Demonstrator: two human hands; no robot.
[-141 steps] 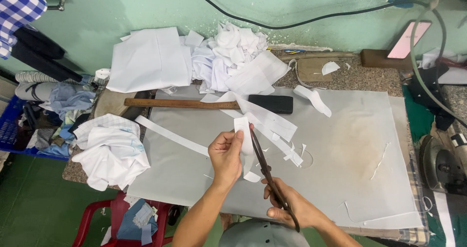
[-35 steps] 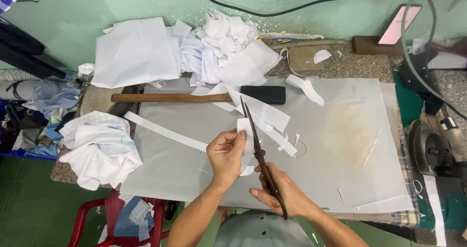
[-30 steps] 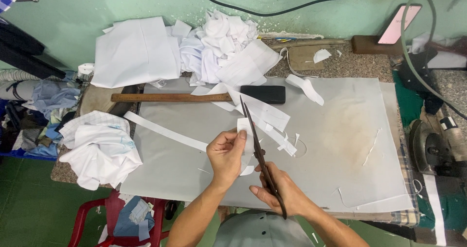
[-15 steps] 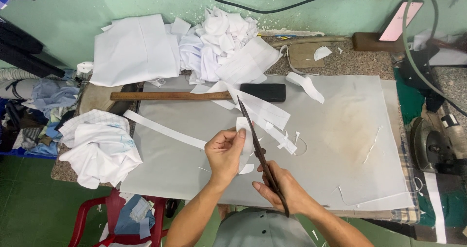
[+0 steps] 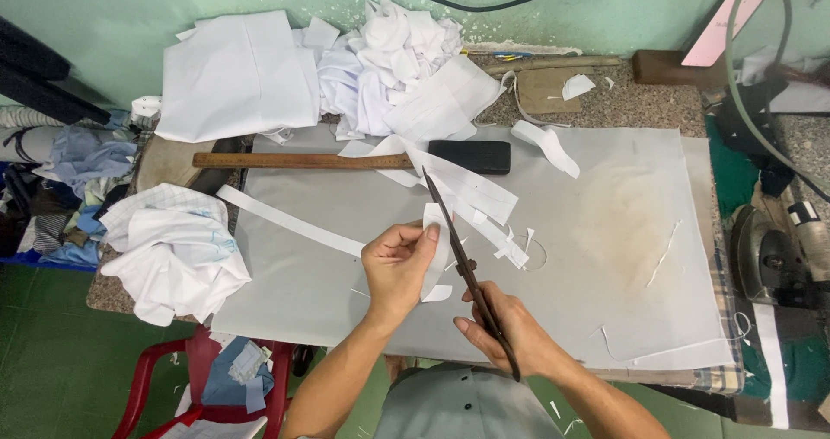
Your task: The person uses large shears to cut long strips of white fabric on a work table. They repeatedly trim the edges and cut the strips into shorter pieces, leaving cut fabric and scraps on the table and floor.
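Just beyond the hands, loose white strips (image 5: 471, 192) are lying across the grey sheet (image 5: 605, 257), and farther back a wooden ruler (image 5: 303, 160) is stretching away to the left with a black block (image 5: 471, 156) at its end; a heap of white cloth (image 5: 389, 67) is piling against the wall behind, and a crumpled shirt (image 5: 173, 249) is sitting well off to the left. Nothing is blocking the cut. Compared with half a second ago, little has shifted; the scissors are pointing the same way. The left hand (image 5: 399, 266) is pinching a small white piece (image 5: 437, 253) between thumb and fingers, holding it upright. The right hand (image 5: 510, 331) is gripping dark scissors (image 5: 462, 266), fingers curled round the handles, blades running alongside the piece.
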